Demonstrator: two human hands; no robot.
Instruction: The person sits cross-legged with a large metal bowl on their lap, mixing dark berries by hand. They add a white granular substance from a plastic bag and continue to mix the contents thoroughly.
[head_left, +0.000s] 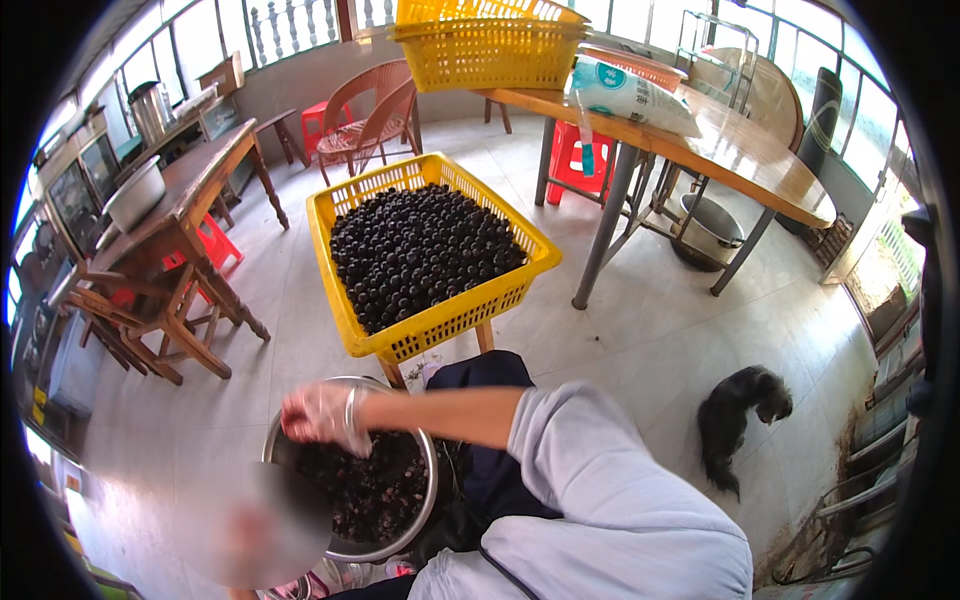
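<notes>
My right hand (322, 416), in a clear plastic glove, reaches leftward over the far rim of a round metal basin (430, 480). It is motion-blurred, and I cannot tell whether its fingers hold anything. Crushed dark fruit (379, 495) lies in the basin, with paler, reddish bits among it. Beyond the basin, a yellow plastic crate (442, 322) with slotted sides rests on a wooden support (484, 337). Loose, round dark fruit that looks like grapes (424, 251) fills much of it. My left hand is out of view. A blurred patch covers the basin's near left side.
A dark, shaggy dog (739, 427) is on the tiled floor to the right. A wooden table (750, 161) bears stacked yellow baskets (487, 56) and a printed plastic sack (630, 94). At left stand a wooden chair (165, 315) and another table (199, 176).
</notes>
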